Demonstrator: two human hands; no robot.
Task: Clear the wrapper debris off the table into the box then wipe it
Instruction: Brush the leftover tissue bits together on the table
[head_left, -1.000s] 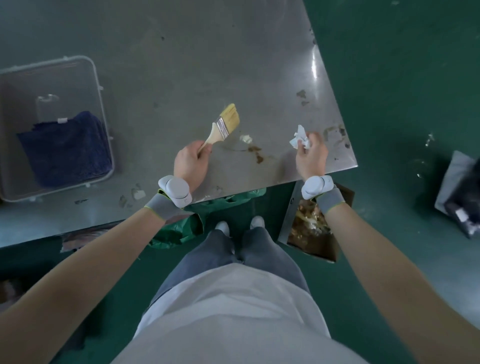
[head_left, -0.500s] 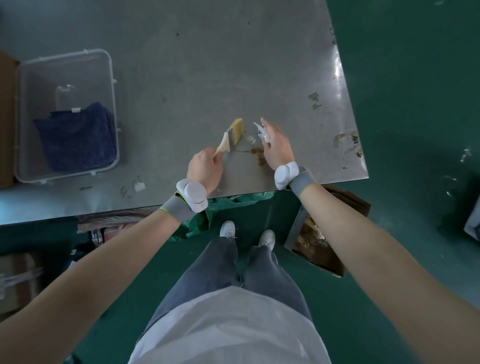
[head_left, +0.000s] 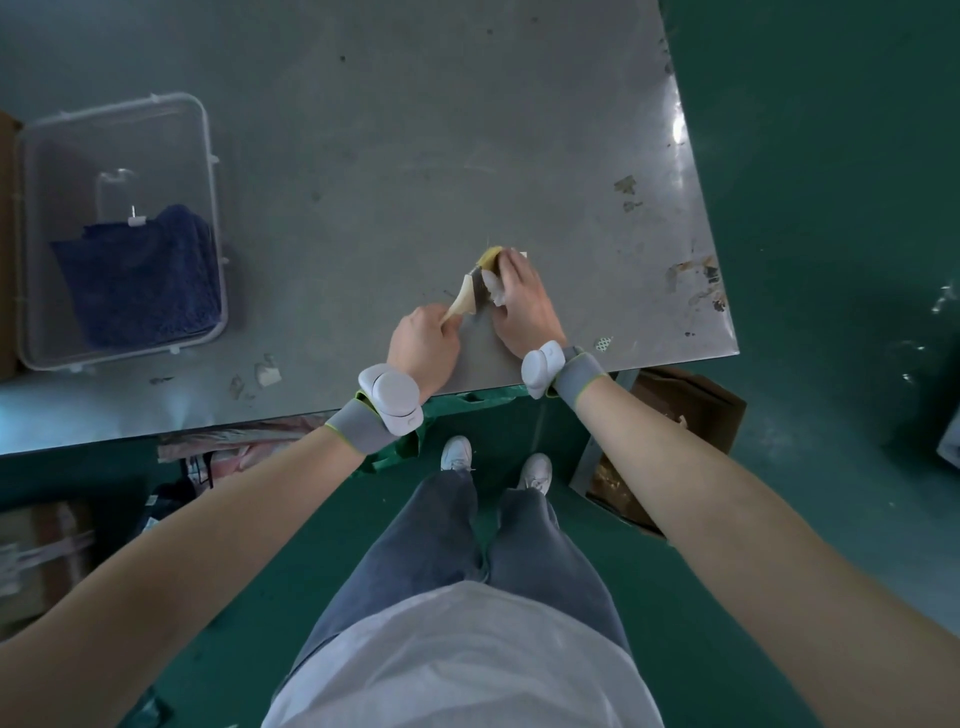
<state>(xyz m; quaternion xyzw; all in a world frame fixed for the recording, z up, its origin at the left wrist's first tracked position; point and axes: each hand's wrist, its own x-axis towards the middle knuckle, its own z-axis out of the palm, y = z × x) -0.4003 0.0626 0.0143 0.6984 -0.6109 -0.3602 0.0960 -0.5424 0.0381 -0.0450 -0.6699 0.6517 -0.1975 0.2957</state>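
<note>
- Paintbrush (head_left: 475, 291): on the tabletop (head_left: 415, 130), handle in the closed grip of the left hand (head_left: 423, 345); long axis runs from that hand up and rightward, bristles farthest.
- Wrapper debris (head_left: 493, 292): crumpled white scrap, just right of the paintbrush ferrule, pinched by the right hand (head_left: 522, 296).
- Right hand: nearer the debris; touching the brush.
- Cardboard box (head_left: 691, 410): on the floor, below-right of the paintbrush, under the tabletop edge.

A workshop: a stained metal table (head_left: 395, 156) stands on a green painted floor (head_left: 831, 156), cardboard boxes (head_left: 691, 410) beneath.
</note>
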